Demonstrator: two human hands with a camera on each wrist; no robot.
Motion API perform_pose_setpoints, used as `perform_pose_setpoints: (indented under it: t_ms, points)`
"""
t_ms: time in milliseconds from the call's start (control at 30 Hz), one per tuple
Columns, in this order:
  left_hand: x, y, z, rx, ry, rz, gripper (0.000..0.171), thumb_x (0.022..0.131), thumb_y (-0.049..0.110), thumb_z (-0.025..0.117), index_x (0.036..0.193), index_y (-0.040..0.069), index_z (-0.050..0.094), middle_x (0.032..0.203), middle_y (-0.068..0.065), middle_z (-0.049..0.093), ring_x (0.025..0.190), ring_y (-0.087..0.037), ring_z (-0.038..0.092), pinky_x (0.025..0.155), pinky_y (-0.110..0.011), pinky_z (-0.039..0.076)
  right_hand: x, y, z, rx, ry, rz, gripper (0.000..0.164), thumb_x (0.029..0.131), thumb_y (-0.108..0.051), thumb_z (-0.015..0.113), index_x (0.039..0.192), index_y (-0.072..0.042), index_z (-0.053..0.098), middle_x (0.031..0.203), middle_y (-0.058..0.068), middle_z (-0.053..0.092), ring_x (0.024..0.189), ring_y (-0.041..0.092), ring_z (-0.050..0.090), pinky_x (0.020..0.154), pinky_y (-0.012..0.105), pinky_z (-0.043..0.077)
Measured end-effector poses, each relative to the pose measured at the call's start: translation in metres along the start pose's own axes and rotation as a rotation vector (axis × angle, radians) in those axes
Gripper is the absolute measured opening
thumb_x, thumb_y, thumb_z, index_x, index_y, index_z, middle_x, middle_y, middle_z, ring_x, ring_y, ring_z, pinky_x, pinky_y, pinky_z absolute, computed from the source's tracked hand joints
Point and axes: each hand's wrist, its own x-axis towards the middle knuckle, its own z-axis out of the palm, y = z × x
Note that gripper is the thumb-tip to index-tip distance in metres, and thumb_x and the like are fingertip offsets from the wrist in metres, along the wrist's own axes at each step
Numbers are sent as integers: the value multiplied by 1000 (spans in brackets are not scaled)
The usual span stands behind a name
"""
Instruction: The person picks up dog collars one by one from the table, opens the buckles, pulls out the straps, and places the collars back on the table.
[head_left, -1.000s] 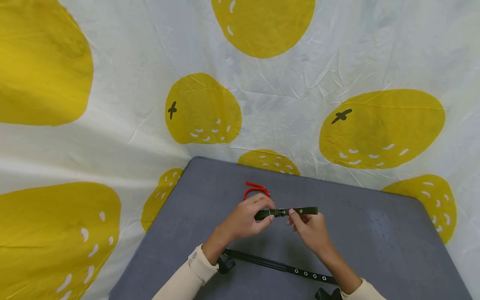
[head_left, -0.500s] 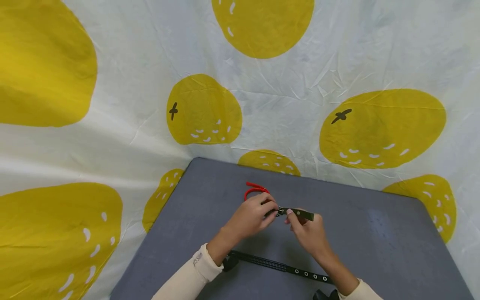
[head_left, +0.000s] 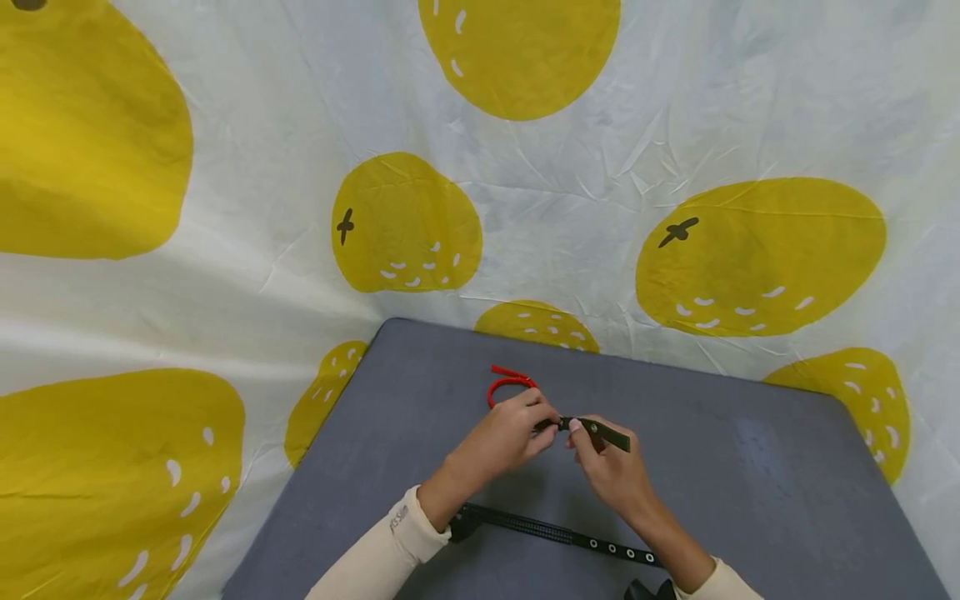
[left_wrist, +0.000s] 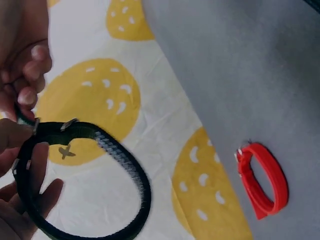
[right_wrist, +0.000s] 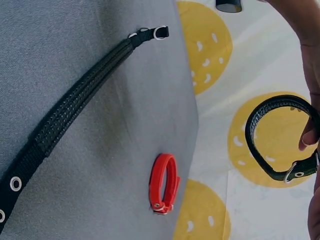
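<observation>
A dark green-black pet collar (head_left: 617, 437), bent into a loop, is held up over the grey table by both hands. My left hand (head_left: 495, 442) pinches it near the metal buckle, and the fingertips cover part of the strap. From the other side my right hand (head_left: 615, 467) grips the strap, thumb on top, with the flat tail sticking out to the right. In the left wrist view the collar loop (left_wrist: 145, 185) shows a padded inner face and metal keepers by the fingers. The right wrist view shows a D-ring and an eyelet on the loop (right_wrist: 255, 120).
Behind the hands a small red collar (head_left: 491, 393), buckled into a ring, lies on the grey table (head_left: 712, 467). A long black collar (head_left: 525, 523) with metal eyelets is stretched out nearer the body. White fabric with yellow fruit prints (head_left: 761, 258) hangs along the table's far edge.
The left fingers have closed in over the buckle, covering more of the collar. The strap's tail in the right hand has tilted downward to the right.
</observation>
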Motion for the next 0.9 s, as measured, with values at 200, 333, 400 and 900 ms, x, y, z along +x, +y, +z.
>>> perform_pose_setpoints:
  t_ms: [200,333,400,900]
  points:
    - [3,3,-3,-100,-77,-141,6,97,13,66,97,11,72,97,1,61,83,-5,54,70,-8,44,0,0,2,-13,-31,-25,19,101,-2,57,91,-13,69,73,-3,63,59,1,54,50,24,47]
    - [3,3,-3,-117,-80,-156,5,97,12,66,95,11,70,94,1,58,79,-4,50,66,-8,43,2,1,4,-17,-29,-58,22,99,2,57,88,-14,67,71,-6,61,56,0,51,48,24,45]
    - [4,2,-2,-104,-76,-141,4,97,12,66,95,10,69,93,1,58,78,-4,50,66,-8,41,3,1,4,-21,-24,-46,22,98,4,57,86,-12,67,70,-6,60,55,0,50,48,24,44]
    - [3,-4,1,-29,-62,-81,5,97,11,67,97,7,70,97,-2,60,82,-9,56,69,-10,45,7,0,1,33,-86,94,17,103,-8,56,92,-13,69,74,-1,64,60,8,57,53,26,46]
